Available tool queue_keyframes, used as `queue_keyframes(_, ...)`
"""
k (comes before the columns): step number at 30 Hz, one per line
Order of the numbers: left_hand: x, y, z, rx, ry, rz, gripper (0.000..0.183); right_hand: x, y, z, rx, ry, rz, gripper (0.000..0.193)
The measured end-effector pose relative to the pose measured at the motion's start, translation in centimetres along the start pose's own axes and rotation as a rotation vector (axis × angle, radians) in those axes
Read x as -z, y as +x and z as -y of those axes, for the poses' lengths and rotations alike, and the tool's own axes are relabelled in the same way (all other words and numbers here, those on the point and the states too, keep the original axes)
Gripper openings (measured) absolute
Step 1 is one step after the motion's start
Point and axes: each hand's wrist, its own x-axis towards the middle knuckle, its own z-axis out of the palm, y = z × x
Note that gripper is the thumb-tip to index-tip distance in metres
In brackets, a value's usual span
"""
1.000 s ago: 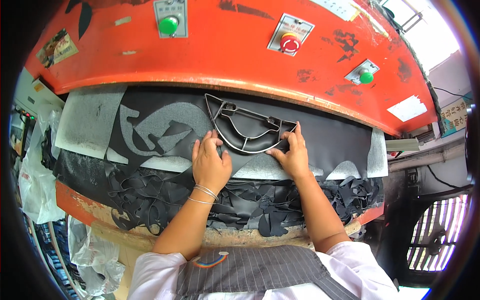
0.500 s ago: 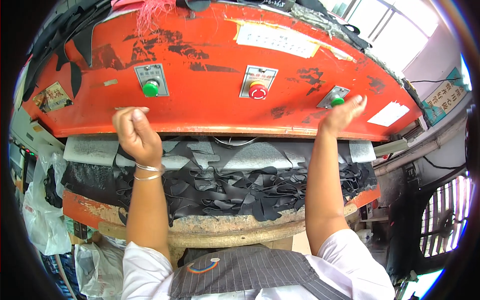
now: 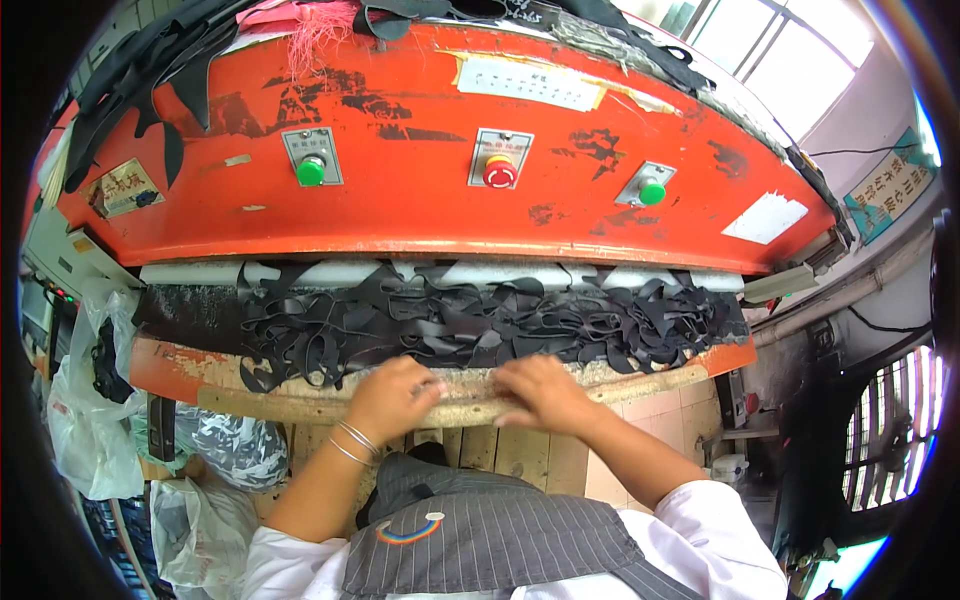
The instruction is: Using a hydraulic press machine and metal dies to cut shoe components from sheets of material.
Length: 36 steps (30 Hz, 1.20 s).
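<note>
My left hand (image 3: 395, 395), with metal bangles at its wrist, is on the worn wooden front edge (image 3: 470, 413) of the machine's bed. Beside it, a short gap to the right, my right hand (image 3: 545, 393) touches the same edge. Both are open, palms down, holding nothing that I can see; some fingertips are hard to make out. Just beyond them lies a tangled heap of black cut-out scraps (image 3: 430, 320), thin and leather-like. A white pad (image 3: 500, 274) shows behind the heap, under the red machine beam (image 3: 400, 215).
The beam carries a left green button (image 3: 311, 171), a red stop button (image 3: 500, 172) and a right green button (image 3: 651, 191). Black strips (image 3: 165, 140) hang over its left end. Plastic bags (image 3: 90, 410) crowd the lower left. A barred window (image 3: 890, 430) is at right.
Both hands have dropped from the beam, the right one from near the right green button, to the bed's front edge. The scrap heap now sits bunched, and less of the white pad shows.
</note>
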Motion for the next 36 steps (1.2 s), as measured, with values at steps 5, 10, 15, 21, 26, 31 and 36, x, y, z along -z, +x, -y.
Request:
queue_keyframes(5, -5.3, -4.1, -2.4, -0.005, 0.185, -0.100, 0.021, -3.8, -2.4, 2.8, -0.128, -0.062, -0.019, 0.058)
queue_keyframes(10, -6.4, -3.7, -1.8, 0.068, 0.264, -0.174, 0.022, -4.0, -1.5, 2.2, -0.156, -0.124, -0.007, 0.049)
queue_keyframes(15, -4.3, -2.0, -1.1, 0.105, 0.234, -0.065, 0.024, 0.2, 2.2, -1.5, 0.125, 0.049, 0.470, 0.039)
queue_keyframes(21, -0.6, 6.5, 2.2, 0.176, -0.001, 0.143, 0.022, 4.6, 20.0, -11.5, 0.492, -0.229, 0.093, 0.017)
queue_keyframes(26, -3.3, 15.6, 7.4, -0.021, 0.209, -0.108, 0.036, 0.1, 33.5, -17.0, 0.948, -0.319, 0.197, 0.022)
queue_keyframes(31, -4.5, 16.7, 9.2, 0.053, 0.308, -0.002, 0.047, -0.9, 37.7, -18.8, 1.062, -0.270, 0.283, 0.011)
queue_keyframes(36, -4.0, 17.3, 9.4, 0.050, 0.322, -0.013, 0.046, 9.7, 36.3, -20.1, 1.125, -0.289, -0.161, 0.008)
